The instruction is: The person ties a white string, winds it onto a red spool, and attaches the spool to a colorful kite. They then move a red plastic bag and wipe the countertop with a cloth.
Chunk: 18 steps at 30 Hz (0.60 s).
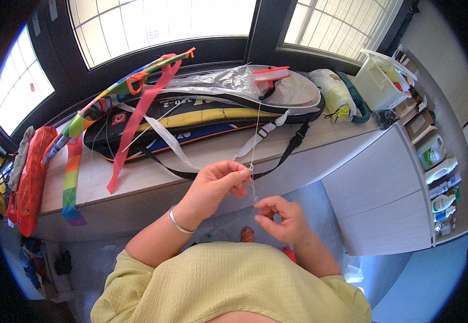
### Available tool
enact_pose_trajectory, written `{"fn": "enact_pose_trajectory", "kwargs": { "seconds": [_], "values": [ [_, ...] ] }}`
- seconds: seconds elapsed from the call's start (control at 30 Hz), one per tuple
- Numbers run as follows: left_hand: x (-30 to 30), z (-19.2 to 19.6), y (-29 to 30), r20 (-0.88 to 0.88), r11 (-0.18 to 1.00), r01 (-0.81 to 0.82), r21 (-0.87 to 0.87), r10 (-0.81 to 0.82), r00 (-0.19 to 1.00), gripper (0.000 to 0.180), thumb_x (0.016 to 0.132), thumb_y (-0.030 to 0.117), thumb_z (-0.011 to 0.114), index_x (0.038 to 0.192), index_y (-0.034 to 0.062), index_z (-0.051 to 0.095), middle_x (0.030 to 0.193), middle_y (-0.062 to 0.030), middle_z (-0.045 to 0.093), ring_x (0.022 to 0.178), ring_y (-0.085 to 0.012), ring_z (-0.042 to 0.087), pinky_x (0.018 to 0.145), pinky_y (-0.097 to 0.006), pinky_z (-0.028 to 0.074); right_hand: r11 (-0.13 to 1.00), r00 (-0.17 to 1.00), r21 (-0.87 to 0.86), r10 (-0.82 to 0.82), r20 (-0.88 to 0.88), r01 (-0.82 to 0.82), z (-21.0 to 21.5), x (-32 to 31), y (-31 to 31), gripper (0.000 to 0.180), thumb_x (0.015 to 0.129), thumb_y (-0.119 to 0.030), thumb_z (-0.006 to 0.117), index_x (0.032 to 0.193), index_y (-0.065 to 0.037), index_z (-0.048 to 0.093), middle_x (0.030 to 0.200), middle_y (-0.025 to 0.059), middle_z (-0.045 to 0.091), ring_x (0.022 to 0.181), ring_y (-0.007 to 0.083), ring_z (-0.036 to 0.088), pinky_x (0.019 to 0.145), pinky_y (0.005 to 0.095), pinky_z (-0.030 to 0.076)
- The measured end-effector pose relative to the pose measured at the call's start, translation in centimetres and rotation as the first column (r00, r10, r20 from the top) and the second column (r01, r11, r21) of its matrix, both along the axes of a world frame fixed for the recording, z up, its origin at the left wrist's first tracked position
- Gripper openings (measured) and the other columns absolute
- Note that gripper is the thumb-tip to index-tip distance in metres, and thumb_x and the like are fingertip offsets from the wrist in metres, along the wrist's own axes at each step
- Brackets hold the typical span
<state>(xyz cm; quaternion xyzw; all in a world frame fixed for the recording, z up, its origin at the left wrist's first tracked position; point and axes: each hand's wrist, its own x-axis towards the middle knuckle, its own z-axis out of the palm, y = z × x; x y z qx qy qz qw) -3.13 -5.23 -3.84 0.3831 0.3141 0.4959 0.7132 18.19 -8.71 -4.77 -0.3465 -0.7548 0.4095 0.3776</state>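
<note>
A thin white string (pixel 254 134) runs down from a red line reel (pixel 271 74) lying on the bags. My left hand (pixel 215 185) is closed, pinching the string near a small loop at its fingertips. Lower and to the right, my right hand (pixel 281 218) is also closed, its thumb and forefinger pinched on the twisted lower part of the string. Both hands are in front of the cabinet edge, a short gap apart. A folded multicoloured kite (pixel 91 116) with a pink ribbon tail (pixel 132 132) rests at the left of the bags.
A black and yellow racket bag (pixel 191 116) lies on the cabinet top (pixel 320 142), its straps hanging over the front edge. A red bundle (pixel 34 177) lies at the left end. A white bin (pixel 380 83) stands at the right, near shelves with several bottles (pixel 432 152).
</note>
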Motion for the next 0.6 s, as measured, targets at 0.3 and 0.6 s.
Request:
{"fn": "enact_pose_trajectory", "kwargs": {
  "seconds": [0.3, 0.6],
  "values": [
    [-1.1, 0.1, -0.6, 0.065, 0.996, -0.088, -0.032, 0.090, 0.994, 0.013, 0.094, 0.017, 0.055, 0.091, 0.0041, 0.059, 0.085, -0.0050, 0.063, 0.061, -0.0108, 0.057, 0.057, -0.024, 0.048, 0.977, 0.982, -0.140, -0.144, 0.118, 0.160, -4.5, 4.2, -2.7, 0.019, 0.082, -0.013, 0.070, 0.096, -0.003, 0.061, 0.075, 0.0066, 0.064, 0.065, 0.0130, 0.061, 0.060, 0.0265, 0.048],
    [-2.6, -0.2, -1.1, 0.303, 0.994, 0.021, -0.111, 0.014, 0.953, 0.015, 0.096, 0.017, 0.048, 0.097, 0.0039, 0.056, 0.066, -0.0040, 0.056, 0.052, -0.0098, 0.049, 0.048, -0.023, 0.039, 0.936, 0.681, 0.148, -0.336, 0.651, 0.320, -5.6, 6.7, -3.1, 0.032, 0.087, -0.035, 0.061, 0.094, -0.005, 0.067, 0.093, 0.0155, 0.065, 0.084, 0.0360, 0.062, 0.070, 0.0412, 0.050]
  ]
}}
